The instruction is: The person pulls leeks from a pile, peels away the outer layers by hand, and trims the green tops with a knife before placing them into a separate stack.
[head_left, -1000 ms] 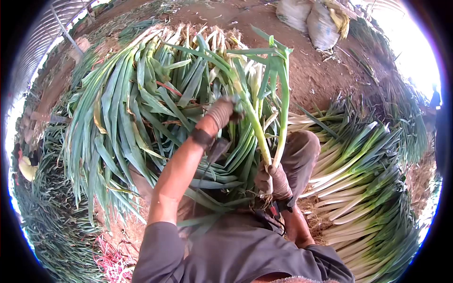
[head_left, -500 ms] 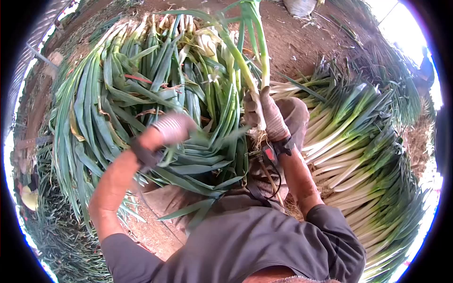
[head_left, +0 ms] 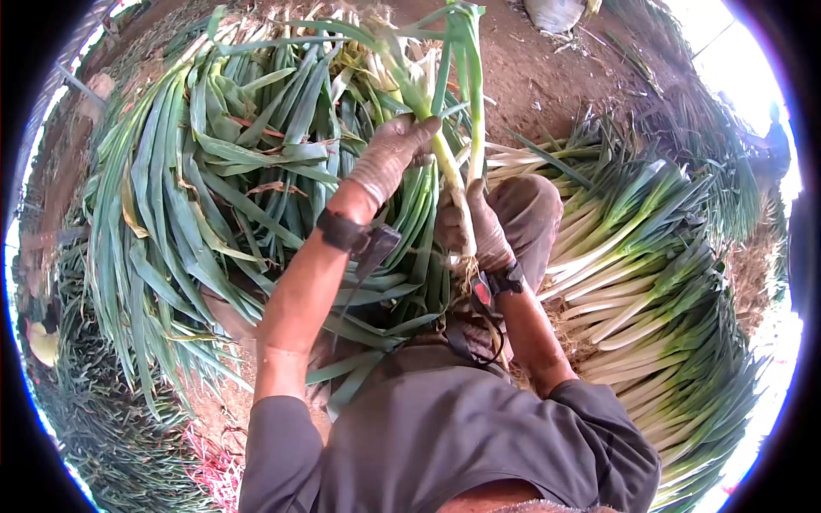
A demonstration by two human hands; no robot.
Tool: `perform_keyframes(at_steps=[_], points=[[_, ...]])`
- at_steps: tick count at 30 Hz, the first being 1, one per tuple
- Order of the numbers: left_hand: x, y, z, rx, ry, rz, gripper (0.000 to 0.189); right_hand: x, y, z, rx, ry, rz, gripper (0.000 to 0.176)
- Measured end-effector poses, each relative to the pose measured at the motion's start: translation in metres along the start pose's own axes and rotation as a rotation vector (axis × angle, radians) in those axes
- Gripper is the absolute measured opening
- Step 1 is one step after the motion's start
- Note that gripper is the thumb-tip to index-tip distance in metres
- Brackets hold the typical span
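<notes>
A: What was the right hand [head_left: 489, 235] doing, in its grimy, ribbed knitted glove?

B: It gripped two long leeks with white stems and green leaves [head_left: 448, 162] by their lower ends, just beside a knee in grey-brown trouser cloth [head_left: 532, 209]. One stalk leaned to the left, the other stood nearly upright, and pale, stringy roots [head_left: 466, 267] hung beneath the glove.

A: And the left hand [head_left: 389, 162]?

B: Gloved as well, and up at the leaning stalk, below its leaves, with the thumb across it. How far the fingers had closed round it, I couldn't make out. A black wristband with a small box [head_left: 344, 232] sat on that wrist.

A: What lay around the two leeks?

B: A thick, tangled heap of broad-leaved green leeks [head_left: 162, 197] spread ahead and to the left, roots at the far edge. To the right, a neat row of leeks with clean white stems [head_left: 620, 329] lay with green tops pointing outward. Beyond them was bare brown soil [head_left: 547, 94], with a bulging whitish sack [head_left: 554, 14] on it.
</notes>
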State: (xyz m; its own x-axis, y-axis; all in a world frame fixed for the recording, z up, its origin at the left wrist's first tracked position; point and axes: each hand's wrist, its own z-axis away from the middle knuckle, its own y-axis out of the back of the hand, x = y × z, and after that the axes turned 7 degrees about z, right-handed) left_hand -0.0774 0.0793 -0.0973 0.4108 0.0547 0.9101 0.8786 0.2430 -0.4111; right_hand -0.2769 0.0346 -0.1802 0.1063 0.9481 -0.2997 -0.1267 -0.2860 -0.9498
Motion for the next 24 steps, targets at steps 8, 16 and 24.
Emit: perform_keyframes(at_steps=[8, 16, 24], points=[[0.048, 0.003, -0.024, 0.217, -0.198, 0.320, 0.043, 0.015, -0.009, 0.029, 0.159, 0.036, 0.556, 0.064], [0.073, 0.044, 0.031, 0.348, -0.342, -1.161, 0.033, 0.013, -0.034, 0.039, 0.282, 0.107, 0.782, 0.062], [0.045, 0.090, 0.023, -0.214, -0.816, -1.508, 0.084, 0.030, -0.054, 0.059, 0.399, -0.131, 0.851, 0.026]])
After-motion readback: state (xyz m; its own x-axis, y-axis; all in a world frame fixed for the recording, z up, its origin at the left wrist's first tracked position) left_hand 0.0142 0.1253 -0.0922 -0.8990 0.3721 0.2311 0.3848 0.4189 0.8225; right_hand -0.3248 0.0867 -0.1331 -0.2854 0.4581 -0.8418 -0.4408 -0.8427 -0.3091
